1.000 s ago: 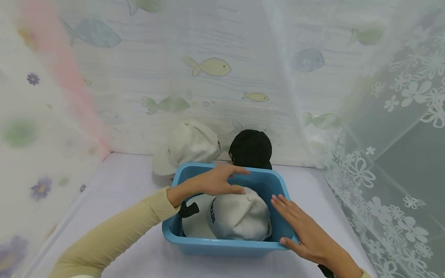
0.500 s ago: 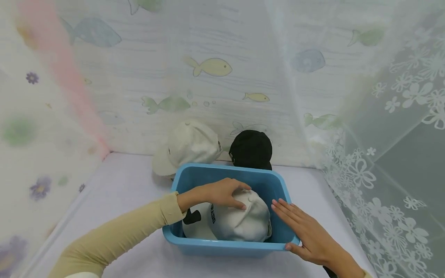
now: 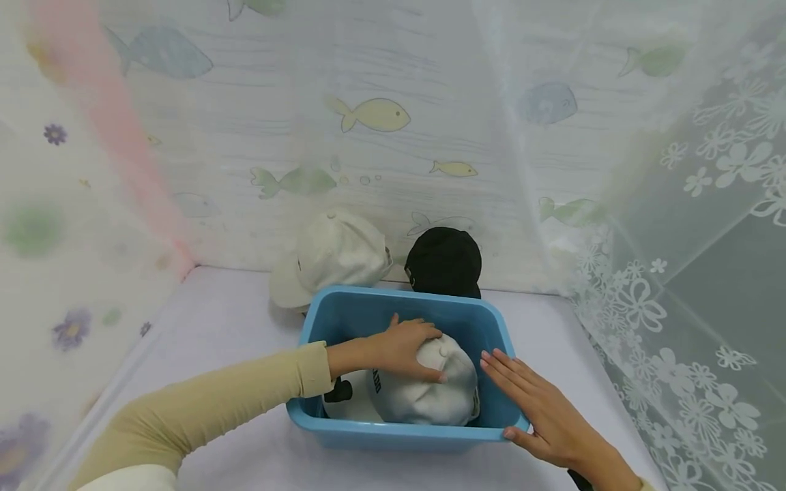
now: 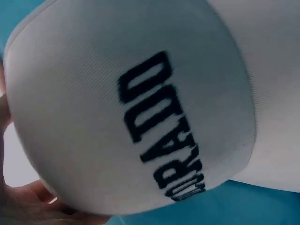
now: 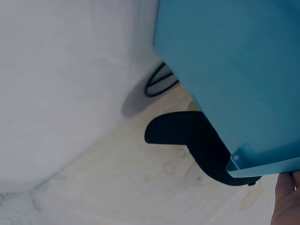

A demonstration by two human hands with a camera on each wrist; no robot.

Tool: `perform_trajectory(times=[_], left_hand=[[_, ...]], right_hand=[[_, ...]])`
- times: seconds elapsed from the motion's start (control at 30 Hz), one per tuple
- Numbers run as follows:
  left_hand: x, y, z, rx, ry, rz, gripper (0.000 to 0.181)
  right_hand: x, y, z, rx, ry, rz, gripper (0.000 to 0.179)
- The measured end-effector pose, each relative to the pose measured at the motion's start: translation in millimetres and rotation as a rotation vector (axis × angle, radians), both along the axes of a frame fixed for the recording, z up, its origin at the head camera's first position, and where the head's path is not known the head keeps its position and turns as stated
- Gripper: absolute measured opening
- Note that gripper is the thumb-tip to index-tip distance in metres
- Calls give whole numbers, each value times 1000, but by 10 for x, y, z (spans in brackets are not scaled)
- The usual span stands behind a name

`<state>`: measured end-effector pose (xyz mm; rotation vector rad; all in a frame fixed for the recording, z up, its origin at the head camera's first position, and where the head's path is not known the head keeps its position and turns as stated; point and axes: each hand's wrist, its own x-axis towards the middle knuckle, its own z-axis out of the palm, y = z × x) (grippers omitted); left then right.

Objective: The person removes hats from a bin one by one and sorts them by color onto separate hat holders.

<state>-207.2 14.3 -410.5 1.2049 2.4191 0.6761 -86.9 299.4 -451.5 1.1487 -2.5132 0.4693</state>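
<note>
A white baseball cap (image 3: 430,402) with dark lettering lies crown up inside a blue plastic bin (image 3: 393,428), its brim toward the left. My left hand (image 3: 402,349) reaches in from the left, fingers and thumb spread over the crown. In the left wrist view, the crown of the cap (image 4: 84,117) fills most of the picture, with fingertips at its left and lower-left edge. My right hand (image 3: 540,406) rests at the bin's right rim, fingers straight over the rim and thumb at the front corner. The right wrist view shows fingers (image 5: 286,194) right at the rim.
Behind the bin sit an off-white cap (image 3: 340,252) at left and a black cap (image 3: 445,262) at right. A white cloth (image 3: 239,314) covers the table. Printed curtains (image 3: 381,150) hang behind and on both sides. A thin dark loop (image 5: 161,82) shows beside the bin in the right wrist view.
My left hand has come down into the bin and onto the cap's crown, its fingers spreading wider. My right hand has barely moved, its thumb shifting slightly along the corner.
</note>
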Motion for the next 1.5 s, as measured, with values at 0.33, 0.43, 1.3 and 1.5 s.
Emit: perform_trajectory(times=[0.33, 0.43, 1.3, 1.5], left_hand=[[22, 6, -25, 46, -17, -50, 52], [-19, -10, -42, 93, -73, -78, 45], [-40, -140, 178, 137, -123, -109, 50], [-41, -178, 265, 110, -145, -115, 51]], right_hand=[[6, -30, -8, -18, 22, -12, 79], [0, -34, -10, -23, 31, -8, 79], [4, -22, -52, -32, 23, -40, 78], [-7, -36, -63, -40, 29, -48, 78]])
